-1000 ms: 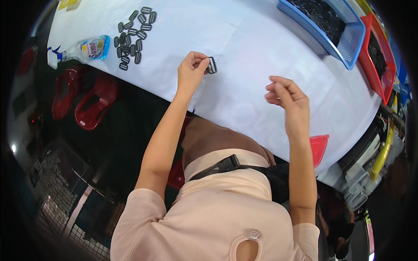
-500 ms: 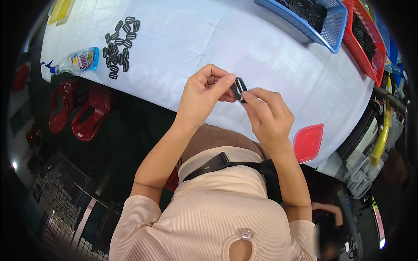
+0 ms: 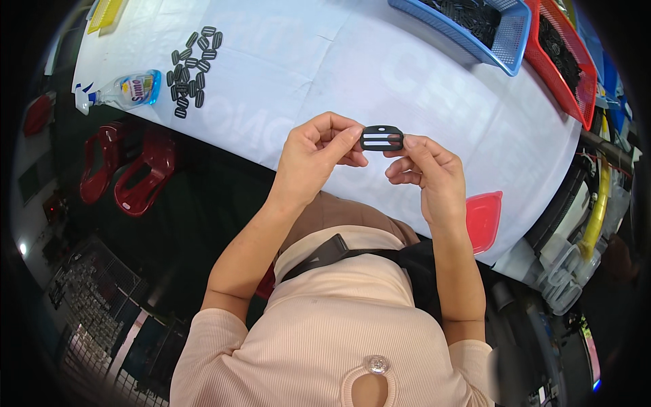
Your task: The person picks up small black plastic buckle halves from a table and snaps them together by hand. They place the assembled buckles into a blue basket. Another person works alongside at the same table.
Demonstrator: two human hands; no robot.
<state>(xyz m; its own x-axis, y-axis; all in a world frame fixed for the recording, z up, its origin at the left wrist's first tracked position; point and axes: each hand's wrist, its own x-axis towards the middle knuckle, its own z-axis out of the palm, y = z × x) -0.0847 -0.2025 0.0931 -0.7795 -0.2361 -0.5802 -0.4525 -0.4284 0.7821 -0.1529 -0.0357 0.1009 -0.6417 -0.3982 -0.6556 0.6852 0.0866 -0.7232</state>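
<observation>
A black slotted strap slider buckle [image 3: 382, 145] is held up flat between my hands, over the near part of the white-covered table. Its two long slots and a small oval hole near the top edge show. My left hand [image 3: 320, 144] pinches its left end between thumb and fingers. At the right end, my right hand [image 3: 432, 165] grips it with thumb and forefinger, the other fingers curled below. A loose pile of similar black buckles [image 3: 192, 68] lies on the table to the far left.
A spray bottle with blue liquid [image 3: 129, 91] lies on its side by the pile. Blue [image 3: 517, 47] and red [image 3: 584, 102] baskets of black parts stand far right. A red plastic lid or tray [image 3: 483, 220] rests by the near right edge. Red chairs [image 3: 144, 178] stand left below the table.
The buckle has turned from steeply tilted to level, with its broad face showing. My right hand has shifted right to its end, and my left hand keeps its pinch.
</observation>
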